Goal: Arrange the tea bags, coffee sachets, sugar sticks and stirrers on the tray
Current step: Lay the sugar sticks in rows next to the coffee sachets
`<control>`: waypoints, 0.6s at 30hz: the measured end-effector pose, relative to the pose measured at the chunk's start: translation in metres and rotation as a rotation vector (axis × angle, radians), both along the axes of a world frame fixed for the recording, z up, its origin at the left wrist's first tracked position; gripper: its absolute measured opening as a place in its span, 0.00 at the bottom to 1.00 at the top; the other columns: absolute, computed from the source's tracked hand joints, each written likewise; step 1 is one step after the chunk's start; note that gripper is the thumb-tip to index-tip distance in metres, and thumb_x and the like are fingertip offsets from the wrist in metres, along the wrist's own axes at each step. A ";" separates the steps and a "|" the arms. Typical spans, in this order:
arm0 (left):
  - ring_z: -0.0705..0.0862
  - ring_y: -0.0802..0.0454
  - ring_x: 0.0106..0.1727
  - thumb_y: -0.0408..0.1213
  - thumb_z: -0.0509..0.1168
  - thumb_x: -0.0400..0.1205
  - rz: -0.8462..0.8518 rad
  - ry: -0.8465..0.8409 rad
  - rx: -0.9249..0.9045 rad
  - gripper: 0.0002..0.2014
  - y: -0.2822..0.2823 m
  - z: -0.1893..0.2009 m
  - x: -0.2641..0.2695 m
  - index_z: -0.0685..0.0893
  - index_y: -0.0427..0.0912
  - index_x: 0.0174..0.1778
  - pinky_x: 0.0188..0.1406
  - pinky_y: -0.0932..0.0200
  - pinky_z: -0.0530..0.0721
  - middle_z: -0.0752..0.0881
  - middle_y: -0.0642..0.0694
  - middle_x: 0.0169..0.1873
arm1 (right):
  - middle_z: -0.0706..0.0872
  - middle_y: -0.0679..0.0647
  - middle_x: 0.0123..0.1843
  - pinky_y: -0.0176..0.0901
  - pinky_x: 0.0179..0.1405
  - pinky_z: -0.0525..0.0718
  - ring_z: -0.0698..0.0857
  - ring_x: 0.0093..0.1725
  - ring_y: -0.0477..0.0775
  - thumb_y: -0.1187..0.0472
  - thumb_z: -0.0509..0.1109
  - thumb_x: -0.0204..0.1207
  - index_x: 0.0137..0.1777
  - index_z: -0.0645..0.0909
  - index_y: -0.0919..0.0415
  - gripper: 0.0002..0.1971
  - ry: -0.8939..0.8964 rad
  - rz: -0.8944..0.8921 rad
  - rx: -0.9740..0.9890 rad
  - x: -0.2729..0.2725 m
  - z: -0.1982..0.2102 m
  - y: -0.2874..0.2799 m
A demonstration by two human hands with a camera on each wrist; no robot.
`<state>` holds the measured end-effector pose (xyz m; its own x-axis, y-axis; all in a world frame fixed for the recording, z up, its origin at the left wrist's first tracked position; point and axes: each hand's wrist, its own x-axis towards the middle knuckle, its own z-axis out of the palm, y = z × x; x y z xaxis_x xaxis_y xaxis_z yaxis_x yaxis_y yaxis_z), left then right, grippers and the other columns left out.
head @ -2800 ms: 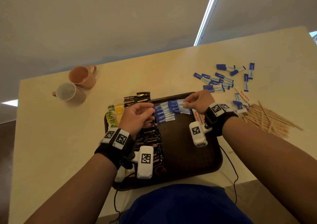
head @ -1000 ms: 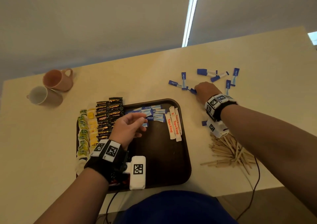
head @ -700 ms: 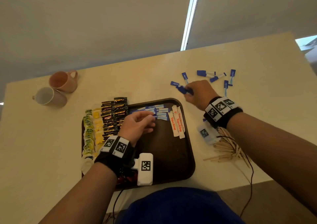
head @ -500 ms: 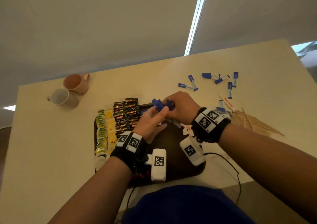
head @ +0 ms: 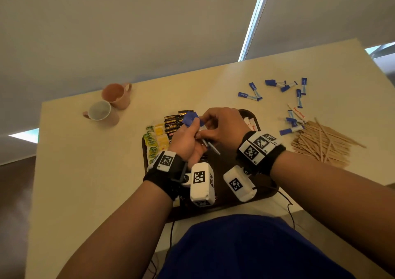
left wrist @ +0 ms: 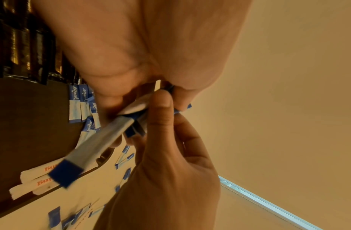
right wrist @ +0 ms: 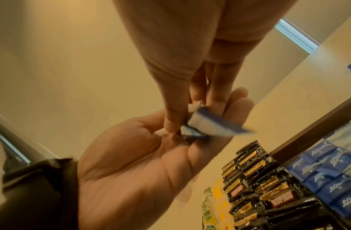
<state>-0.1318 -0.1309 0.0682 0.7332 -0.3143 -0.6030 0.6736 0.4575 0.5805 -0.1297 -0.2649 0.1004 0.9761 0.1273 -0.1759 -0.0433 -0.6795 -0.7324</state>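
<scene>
Both hands meet just above the dark brown tray. My left hand lies palm up and holds a small bundle of blue-and-white sugar sticks. My right hand pinches the same bundle from above, its thumb pressed on the sticks. One stick juts out toward the tray. On the tray lie green and yellow tea bags, black coffee sachets, blue sugar sticks and white sugar sticks.
Loose blue sugar sticks are scattered on the table at the far right. A pile of wooden stirrers lies right of the tray, with more sticks beside it. Two mugs stand at the far left.
My right hand picked blue sticks off the table at the right and carried them left over the tray. My left hand rose from the tray and met it.
</scene>
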 end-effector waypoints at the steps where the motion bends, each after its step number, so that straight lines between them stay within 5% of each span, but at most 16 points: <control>1: 0.87 0.41 0.49 0.42 0.53 0.92 0.000 -0.002 0.019 0.18 0.002 0.001 0.000 0.76 0.34 0.70 0.50 0.38 0.89 0.87 0.37 0.44 | 0.89 0.48 0.41 0.40 0.45 0.86 0.87 0.40 0.46 0.55 0.81 0.70 0.54 0.89 0.57 0.14 -0.014 0.012 -0.003 -0.001 0.001 0.003; 3: 0.90 0.41 0.50 0.42 0.56 0.91 -0.002 -0.017 0.043 0.16 0.004 0.001 0.001 0.79 0.34 0.65 0.48 0.40 0.91 0.89 0.37 0.49 | 0.91 0.47 0.40 0.34 0.43 0.84 0.87 0.38 0.43 0.56 0.79 0.74 0.52 0.91 0.55 0.09 -0.039 0.029 0.028 -0.003 0.004 0.007; 6: 0.92 0.44 0.43 0.39 0.57 0.91 -0.005 -0.031 0.058 0.13 0.005 0.003 0.005 0.83 0.35 0.52 0.44 0.46 0.91 0.90 0.38 0.41 | 0.88 0.47 0.35 0.34 0.36 0.76 0.83 0.35 0.44 0.56 0.77 0.76 0.46 0.92 0.56 0.05 -0.079 0.086 0.008 -0.005 0.008 0.010; 10: 0.89 0.45 0.39 0.35 0.57 0.90 0.029 0.024 0.032 0.11 0.006 0.006 0.012 0.84 0.35 0.52 0.48 0.47 0.86 0.86 0.36 0.41 | 0.85 0.53 0.48 0.40 0.48 0.78 0.82 0.46 0.49 0.52 0.74 0.78 0.55 0.91 0.56 0.11 -0.092 0.231 -0.167 -0.002 0.008 0.007; 14: 0.88 0.37 0.49 0.32 0.50 0.91 0.150 0.063 -0.057 0.12 0.002 0.009 0.018 0.79 0.38 0.51 0.49 0.41 0.84 0.87 0.31 0.52 | 0.81 0.45 0.42 0.35 0.40 0.77 0.80 0.40 0.42 0.50 0.77 0.75 0.44 0.83 0.47 0.06 -0.124 0.012 -0.082 -0.001 0.009 -0.008; 16: 0.88 0.37 0.51 0.32 0.49 0.92 0.210 0.046 -0.110 0.12 -0.002 0.012 0.020 0.77 0.38 0.50 0.50 0.40 0.84 0.88 0.33 0.52 | 0.84 0.46 0.35 0.37 0.36 0.79 0.82 0.35 0.44 0.43 0.73 0.76 0.41 0.82 0.54 0.14 0.013 -0.119 -0.081 -0.002 0.010 -0.018; 18: 0.89 0.37 0.51 0.33 0.49 0.92 0.254 0.029 -0.145 0.12 -0.006 0.011 0.022 0.77 0.39 0.50 0.52 0.39 0.84 0.89 0.35 0.50 | 0.90 0.56 0.36 0.40 0.34 0.86 0.90 0.35 0.53 0.42 0.70 0.78 0.46 0.84 0.63 0.21 0.330 -0.145 0.110 -0.006 0.010 -0.023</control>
